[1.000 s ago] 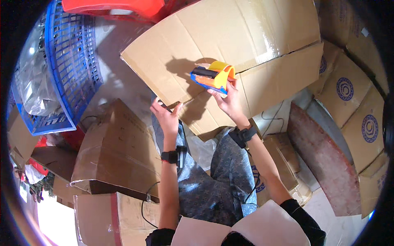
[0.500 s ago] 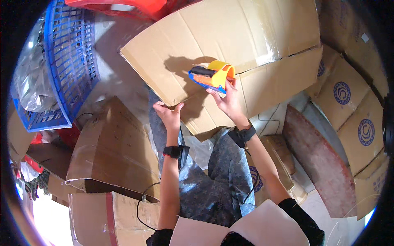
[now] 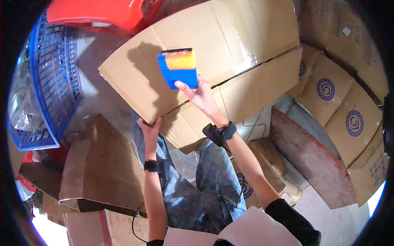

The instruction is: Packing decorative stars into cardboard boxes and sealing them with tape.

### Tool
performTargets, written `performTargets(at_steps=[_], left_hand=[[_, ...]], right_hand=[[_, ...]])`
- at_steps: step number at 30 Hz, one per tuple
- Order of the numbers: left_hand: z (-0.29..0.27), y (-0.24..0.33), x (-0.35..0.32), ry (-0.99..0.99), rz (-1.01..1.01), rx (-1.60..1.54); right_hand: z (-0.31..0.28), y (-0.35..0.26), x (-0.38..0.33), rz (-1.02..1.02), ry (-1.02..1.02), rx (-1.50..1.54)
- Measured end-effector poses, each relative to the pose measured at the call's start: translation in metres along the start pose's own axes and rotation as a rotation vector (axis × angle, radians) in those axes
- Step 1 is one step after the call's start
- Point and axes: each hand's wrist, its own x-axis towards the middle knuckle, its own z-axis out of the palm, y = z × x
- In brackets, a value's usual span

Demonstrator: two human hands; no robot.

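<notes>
A large cardboard box [image 3: 197, 45] stands tilted in front of my legs, with a seam running between its top flaps. At its near left corner, my left hand [image 3: 151, 128] is closed on the cardboard edge, thumb on the upper side. Over the box, my right hand [image 3: 201, 98] grips a blue and yellow-orange tape dispenser [image 3: 178, 67] by its lower blue side. The dispenser's dark cutting edge points away from me, and its shadow falls on the flap to the left. Most of the right fingers are hidden behind the dispenser.
A blue plastic basket [image 3: 53, 78] with clear plastic bags stands at left. A red plastic piece [image 3: 98, 14] lies at the far edge. Open cartons [image 3: 100, 164] crowd the lower left. Stacked printed cartons [image 3: 357, 123] and a worn board [image 3: 312, 156] flank the right.
My right hand has raised the tape dispenser and turned it, so its blue side now faces me. The left hand stays at the box corner. The whole view has shifted somewhat.
</notes>
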Motion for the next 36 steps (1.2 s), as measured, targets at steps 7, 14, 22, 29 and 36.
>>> performTargets(at_steps=[7,14,22,29,36], left_hand=[[0.006,0.005,-0.005,0.098,0.232,-0.048],[0.011,-0.008,-0.001,0.126,0.202,0.022],[0.01,0.009,-0.005,0.124,0.154,0.265],[0.012,0.01,-0.004,0.069,0.163,0.256],[0.0,0.028,-0.006,0.029,0.216,0.302]], right_hand=[[-0.001,-0.031,0.008,-0.047,-0.042,-0.143],[0.022,-0.066,0.086,-0.611,-0.093,-0.529],[0.111,-0.076,0.13,-0.854,-0.393,-0.47],[0.134,-0.043,0.172,-0.736,-0.313,-0.564],[0.143,-0.042,0.158,-0.691,-0.265,-0.677]])
